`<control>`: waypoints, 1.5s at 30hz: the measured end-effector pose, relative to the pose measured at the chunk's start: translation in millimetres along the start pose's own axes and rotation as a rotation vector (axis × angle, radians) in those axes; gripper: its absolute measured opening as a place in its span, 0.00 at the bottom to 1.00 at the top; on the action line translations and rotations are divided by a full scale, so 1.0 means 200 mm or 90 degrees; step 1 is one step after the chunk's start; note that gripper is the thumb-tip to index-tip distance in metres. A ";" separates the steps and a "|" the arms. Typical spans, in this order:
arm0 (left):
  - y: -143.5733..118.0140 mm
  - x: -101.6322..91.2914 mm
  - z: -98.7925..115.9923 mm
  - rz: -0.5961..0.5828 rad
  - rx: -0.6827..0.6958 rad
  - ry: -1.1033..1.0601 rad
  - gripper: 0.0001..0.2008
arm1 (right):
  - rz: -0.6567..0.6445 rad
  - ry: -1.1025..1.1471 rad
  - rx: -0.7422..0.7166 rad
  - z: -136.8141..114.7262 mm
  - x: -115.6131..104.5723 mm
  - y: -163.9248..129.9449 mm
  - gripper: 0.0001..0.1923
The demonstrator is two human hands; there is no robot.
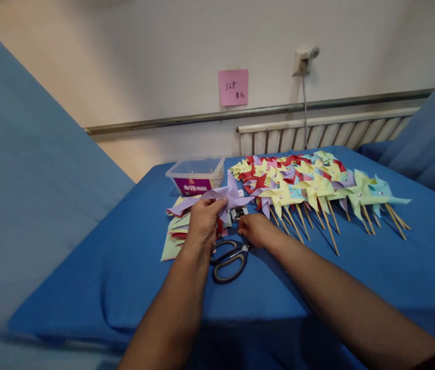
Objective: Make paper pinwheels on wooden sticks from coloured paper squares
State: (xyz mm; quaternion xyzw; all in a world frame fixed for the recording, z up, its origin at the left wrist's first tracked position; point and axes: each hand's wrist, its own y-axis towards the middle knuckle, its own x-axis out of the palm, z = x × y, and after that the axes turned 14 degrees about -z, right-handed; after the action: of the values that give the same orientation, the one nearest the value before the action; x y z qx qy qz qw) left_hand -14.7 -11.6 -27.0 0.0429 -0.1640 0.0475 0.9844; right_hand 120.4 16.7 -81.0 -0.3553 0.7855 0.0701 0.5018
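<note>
Holding a folded purple sheet (223,196) at frame centre in a closed left hand (202,222), the right hand (258,229) pinching something small beside the scissors (230,259), a person has dozens of finished pinwheels (310,187) at right, uncut paper (177,231) at left.

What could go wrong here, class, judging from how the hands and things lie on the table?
The scissors lie right under both wrists, so a hand could catch on them. The left hand grips the purple paper and might crease it. The right hand, working beside the finished pinwheels, might knock them.
</note>
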 end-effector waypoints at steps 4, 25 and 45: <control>0.00 0.00 0.00 0.003 0.011 0.010 0.12 | 0.020 -0.005 -0.007 0.00 -0.01 -0.02 0.08; 0.00 -0.01 0.01 0.005 0.017 0.023 0.16 | 0.043 -0.138 0.048 -0.09 -0.01 -0.09 0.11; 0.00 -0.05 0.01 0.086 0.063 0.183 0.12 | 0.147 0.105 -0.200 -0.09 -0.09 -0.17 0.06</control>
State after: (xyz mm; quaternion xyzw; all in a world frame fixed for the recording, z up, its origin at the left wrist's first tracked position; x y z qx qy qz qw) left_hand -25.0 -12.8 -28.5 0.0730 -0.0211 0.1273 0.9889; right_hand 133.1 -9.0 -49.2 -0.3413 0.8390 0.2194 0.3626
